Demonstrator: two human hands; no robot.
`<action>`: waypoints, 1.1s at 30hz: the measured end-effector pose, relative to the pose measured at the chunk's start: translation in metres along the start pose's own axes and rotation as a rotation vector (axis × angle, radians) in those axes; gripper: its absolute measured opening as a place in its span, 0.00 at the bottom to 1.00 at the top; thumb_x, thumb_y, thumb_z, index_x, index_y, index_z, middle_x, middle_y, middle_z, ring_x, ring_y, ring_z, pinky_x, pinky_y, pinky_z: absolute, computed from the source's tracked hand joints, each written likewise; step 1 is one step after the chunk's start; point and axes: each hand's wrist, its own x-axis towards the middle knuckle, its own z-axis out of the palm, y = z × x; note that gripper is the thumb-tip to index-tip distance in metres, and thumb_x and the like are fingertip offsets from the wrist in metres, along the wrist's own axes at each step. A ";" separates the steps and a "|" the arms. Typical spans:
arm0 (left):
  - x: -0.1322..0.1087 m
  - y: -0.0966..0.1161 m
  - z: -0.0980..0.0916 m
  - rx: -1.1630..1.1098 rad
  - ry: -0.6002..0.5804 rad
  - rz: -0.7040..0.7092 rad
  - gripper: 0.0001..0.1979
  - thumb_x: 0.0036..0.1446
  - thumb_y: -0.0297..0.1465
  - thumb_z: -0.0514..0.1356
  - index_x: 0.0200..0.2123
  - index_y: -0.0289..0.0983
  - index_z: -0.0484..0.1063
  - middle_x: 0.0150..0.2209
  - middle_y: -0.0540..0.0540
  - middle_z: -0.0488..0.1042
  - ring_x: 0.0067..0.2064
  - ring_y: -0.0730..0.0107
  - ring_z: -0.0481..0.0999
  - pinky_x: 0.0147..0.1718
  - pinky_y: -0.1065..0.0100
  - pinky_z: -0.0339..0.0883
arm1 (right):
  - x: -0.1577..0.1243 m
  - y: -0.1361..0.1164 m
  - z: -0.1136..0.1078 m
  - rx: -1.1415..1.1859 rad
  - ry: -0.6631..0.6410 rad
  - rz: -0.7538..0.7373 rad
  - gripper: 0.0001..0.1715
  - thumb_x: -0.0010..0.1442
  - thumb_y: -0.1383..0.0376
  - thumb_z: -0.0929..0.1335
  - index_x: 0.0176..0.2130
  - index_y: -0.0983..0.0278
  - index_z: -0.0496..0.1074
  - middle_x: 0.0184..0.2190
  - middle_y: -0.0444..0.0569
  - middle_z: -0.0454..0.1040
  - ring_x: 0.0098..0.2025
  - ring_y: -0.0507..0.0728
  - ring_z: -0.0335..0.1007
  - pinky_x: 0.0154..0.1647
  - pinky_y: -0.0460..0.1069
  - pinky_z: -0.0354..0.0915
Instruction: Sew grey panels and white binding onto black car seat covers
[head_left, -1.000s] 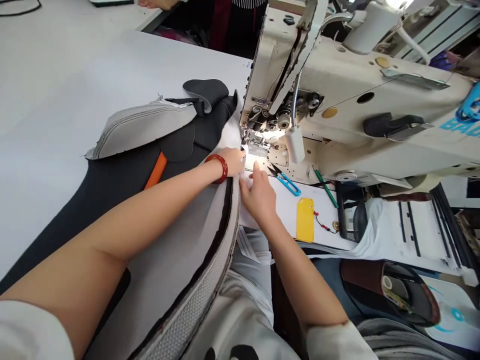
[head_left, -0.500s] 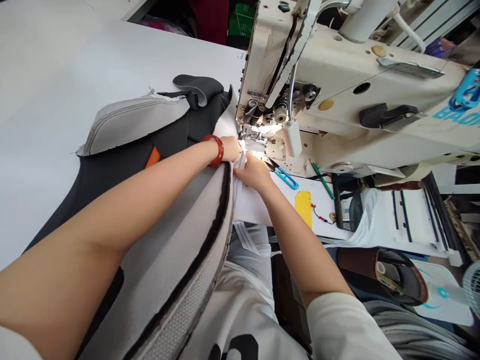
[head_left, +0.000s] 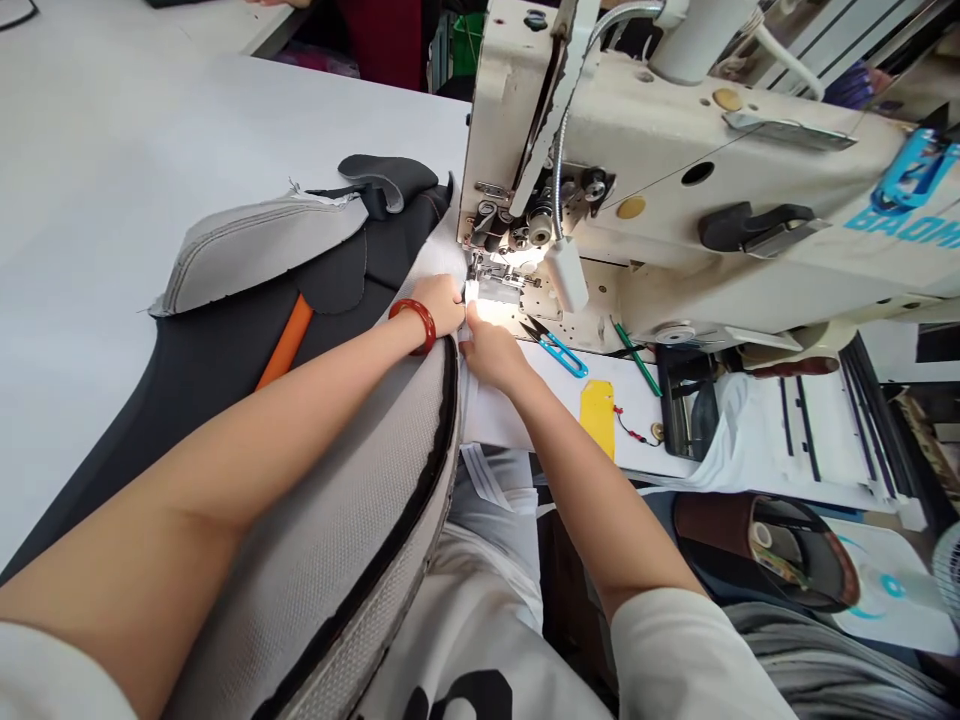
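Observation:
My left hand (head_left: 439, 303), with a red bangle at the wrist, has its fingers closed on the edge of the grey mesh fabric (head_left: 352, 470) just in front of the needle area. Facing it, my right hand (head_left: 491, 350) pinches a white strip (head_left: 471, 292) that lies along the same edge. Both hands are close to the lit presser foot (head_left: 474, 262) of the sewing machine (head_left: 637, 160). The mesh has a black border and droops toward my lap. Left of it spreads a dark panel (head_left: 202, 385) with an orange strip (head_left: 285, 342).
Blue thread snips (head_left: 559, 350), a green pen (head_left: 637, 358) and a yellow tag (head_left: 598, 415) lie right of my right hand. A phone (head_left: 679, 400) is beyond them. A brown container (head_left: 716, 527) stands lower right. Another person's hand (head_left: 281, 3) shows at the top.
The machine and both hands sit slightly further left in view. More of the orange strip shows on the dark panel. Another person's hand has appeared at the top edge.

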 end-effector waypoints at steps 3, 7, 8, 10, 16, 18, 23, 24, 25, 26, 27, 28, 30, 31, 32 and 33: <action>0.005 0.006 -0.006 0.050 0.008 -0.110 0.09 0.52 0.30 0.58 0.28 0.34 0.78 0.27 0.42 0.76 0.37 0.59 0.74 0.33 0.64 0.59 | 0.005 -0.001 -0.003 -0.045 0.015 -0.010 0.41 0.63 0.68 0.62 0.71 0.69 0.45 0.51 0.65 0.74 0.52 0.69 0.71 0.47 0.57 0.67; 0.014 0.011 -0.011 0.069 0.020 -0.108 0.11 0.54 0.31 0.57 0.32 0.31 0.79 0.32 0.40 0.78 0.37 0.63 0.73 0.33 0.65 0.59 | 0.015 0.002 -0.010 -0.091 0.040 -0.024 0.40 0.63 0.68 0.62 0.70 0.70 0.48 0.52 0.66 0.74 0.51 0.69 0.73 0.46 0.58 0.68; 0.017 0.012 -0.012 0.076 0.028 -0.113 0.12 0.55 0.30 0.57 0.33 0.31 0.79 0.33 0.40 0.78 0.38 0.64 0.73 0.34 0.65 0.59 | 0.018 0.002 -0.012 -0.101 0.047 -0.022 0.40 0.63 0.68 0.62 0.70 0.69 0.48 0.52 0.67 0.74 0.50 0.69 0.73 0.46 0.59 0.68; 0.024 0.013 -0.010 0.092 0.045 -0.130 0.13 0.55 0.30 0.56 0.37 0.29 0.79 0.36 0.38 0.79 0.39 0.63 0.74 0.34 0.65 0.60 | 0.023 0.002 -0.016 -0.119 0.053 -0.013 0.39 0.65 0.67 0.61 0.71 0.69 0.48 0.51 0.67 0.74 0.51 0.68 0.73 0.47 0.58 0.68; 0.035 0.010 -0.004 0.107 0.105 -0.153 0.13 0.55 0.30 0.57 0.37 0.31 0.80 0.36 0.39 0.79 0.40 0.59 0.77 0.37 0.66 0.64 | -0.006 -0.003 -0.007 -0.161 0.155 0.036 0.34 0.68 0.72 0.55 0.71 0.71 0.45 0.46 0.64 0.75 0.44 0.63 0.76 0.40 0.54 0.70; 0.035 0.008 -0.004 0.114 0.085 -0.139 0.11 0.54 0.30 0.57 0.34 0.32 0.80 0.37 0.39 0.80 0.42 0.58 0.77 0.39 0.66 0.65 | -0.038 -0.005 0.005 -0.180 0.239 0.020 0.32 0.66 0.74 0.55 0.68 0.71 0.53 0.47 0.63 0.73 0.45 0.62 0.74 0.38 0.52 0.70; 0.035 0.015 -0.007 0.149 0.014 -0.157 0.10 0.52 0.29 0.59 0.35 0.32 0.79 0.39 0.37 0.79 0.46 0.55 0.77 0.42 0.65 0.67 | -0.121 -0.024 0.043 0.137 0.115 -0.289 0.10 0.57 0.69 0.67 0.40 0.65 0.76 0.41 0.58 0.76 0.44 0.63 0.73 0.41 0.53 0.71; 0.032 0.018 -0.010 0.159 -0.003 -0.163 0.12 0.51 0.30 0.62 0.39 0.32 0.79 0.41 0.37 0.79 0.46 0.55 0.77 0.42 0.65 0.68 | -0.132 -0.031 0.052 0.302 0.079 -0.369 0.10 0.56 0.69 0.67 0.39 0.64 0.76 0.41 0.56 0.77 0.44 0.63 0.73 0.44 0.53 0.71; 0.027 0.022 -0.014 0.164 -0.042 -0.170 0.18 0.48 0.32 0.65 0.44 0.32 0.77 0.43 0.37 0.79 0.45 0.55 0.78 0.42 0.65 0.69 | -0.140 -0.037 0.061 0.486 0.058 -0.444 0.11 0.56 0.69 0.67 0.40 0.63 0.76 0.42 0.54 0.78 0.46 0.62 0.73 0.48 0.53 0.70; 0.019 0.025 -0.021 0.160 -0.111 -0.180 0.27 0.45 0.33 0.68 0.50 0.32 0.74 0.46 0.37 0.78 0.43 0.55 0.78 0.41 0.64 0.71 | -0.144 -0.043 0.069 0.676 0.051 -0.499 0.13 0.56 0.69 0.67 0.42 0.62 0.76 0.44 0.53 0.78 0.49 0.61 0.72 0.53 0.54 0.69; 0.010 0.028 -0.030 0.149 -0.203 -0.197 0.36 0.42 0.33 0.70 0.56 0.34 0.69 0.47 0.38 0.77 0.41 0.57 0.79 0.39 0.64 0.72 | -0.144 -0.049 0.077 0.860 0.052 -0.511 0.16 0.57 0.69 0.66 0.46 0.62 0.75 0.48 0.53 0.77 0.53 0.60 0.71 0.58 0.54 0.65; -0.001 0.031 -0.040 0.136 -0.310 -0.219 0.41 0.41 0.32 0.71 0.60 0.36 0.65 0.48 0.39 0.77 0.37 0.60 0.79 0.37 0.64 0.73 | -0.140 -0.054 0.082 1.033 0.054 -0.466 0.19 0.58 0.68 0.66 0.50 0.62 0.72 0.52 0.54 0.75 0.57 0.60 0.68 0.62 0.55 0.62; -0.024 0.034 -0.067 0.179 -0.505 -0.264 0.40 0.44 0.26 0.67 0.62 0.40 0.62 0.46 0.42 0.78 0.32 0.64 0.78 0.33 0.64 0.74 | -0.122 -0.061 0.088 1.352 0.027 -0.238 0.26 0.61 0.61 0.66 0.57 0.63 0.66 0.59 0.57 0.69 0.62 0.60 0.63 0.65 0.58 0.58; -0.034 0.037 -0.081 0.256 -0.540 -0.274 0.37 0.45 0.23 0.64 0.61 0.39 0.64 0.43 0.43 0.79 0.32 0.64 0.78 0.33 0.65 0.73 | -0.109 -0.064 0.088 1.506 -0.005 -0.092 0.27 0.63 0.57 0.65 0.59 0.63 0.63 0.61 0.58 0.66 0.62 0.59 0.63 0.64 0.58 0.58; -0.042 0.040 -0.093 0.361 -0.536 -0.274 0.34 0.45 0.20 0.62 0.59 0.37 0.67 0.42 0.43 0.79 0.33 0.63 0.78 0.35 0.65 0.73 | -0.093 -0.068 0.085 1.656 -0.052 0.042 0.27 0.65 0.54 0.64 0.59 0.62 0.62 0.61 0.58 0.66 0.61 0.59 0.65 0.62 0.58 0.61; -0.047 0.043 -0.105 0.457 -0.509 -0.261 0.31 0.46 0.18 0.61 0.56 0.35 0.71 0.41 0.42 0.79 0.37 0.62 0.79 0.37 0.66 0.72 | -0.075 -0.072 0.080 1.792 -0.111 0.136 0.24 0.66 0.52 0.62 0.56 0.62 0.63 0.58 0.58 0.68 0.58 0.58 0.68 0.58 0.57 0.65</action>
